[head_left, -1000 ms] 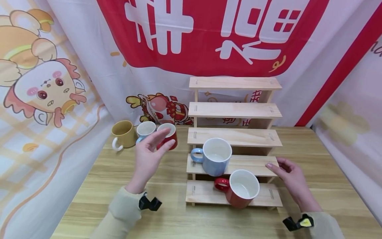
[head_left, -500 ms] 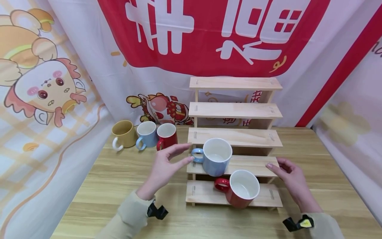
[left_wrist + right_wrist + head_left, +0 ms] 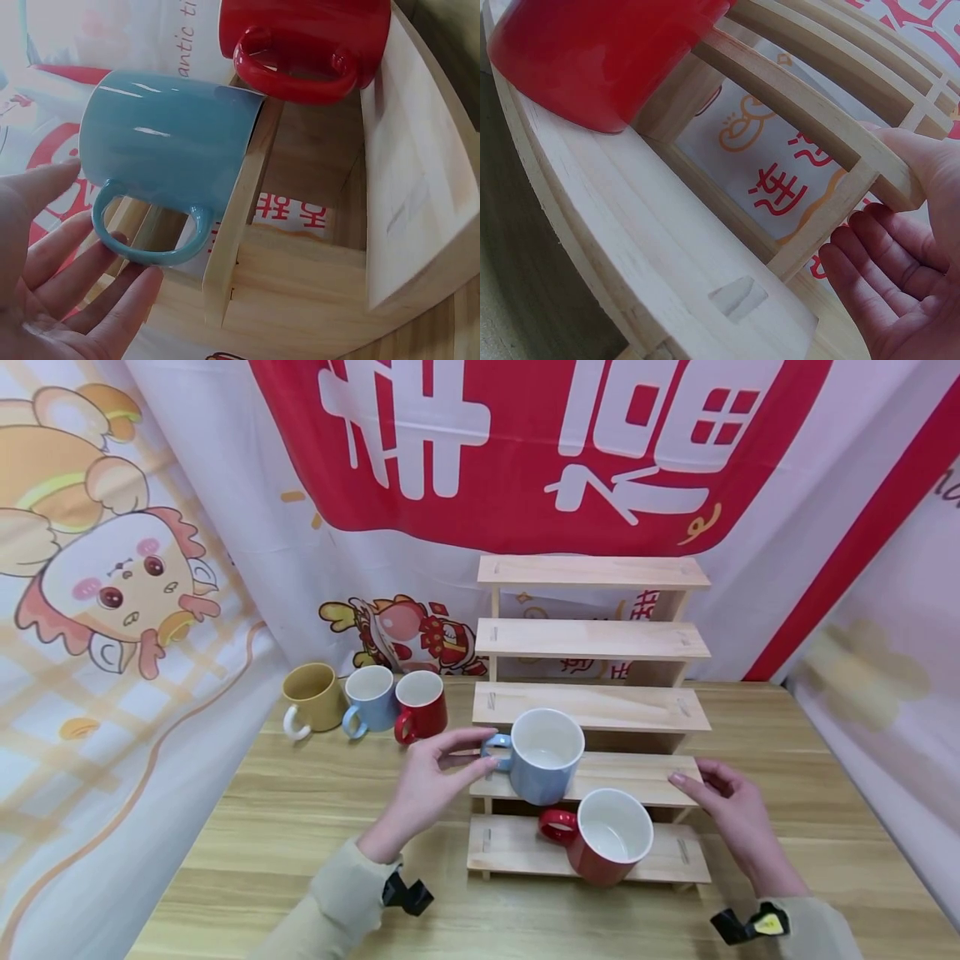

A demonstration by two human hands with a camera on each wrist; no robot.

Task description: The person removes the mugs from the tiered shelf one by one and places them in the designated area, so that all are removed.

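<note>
Blue mug [image 3: 546,760]: white inside
Room: rightward along step [image 3: 637,774]
Left hand [image 3: 427,783]: loose at handle [image 3: 161,258]
Right hand [image 3: 733,800]: pinching step's end

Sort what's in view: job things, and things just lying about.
Apparently in use:
blue mug, at left hand
stepped rack, gripped by right hand
red mug on its lowest step

Apparently idle:
yellow mug
second blue mug
second red mug
</note>
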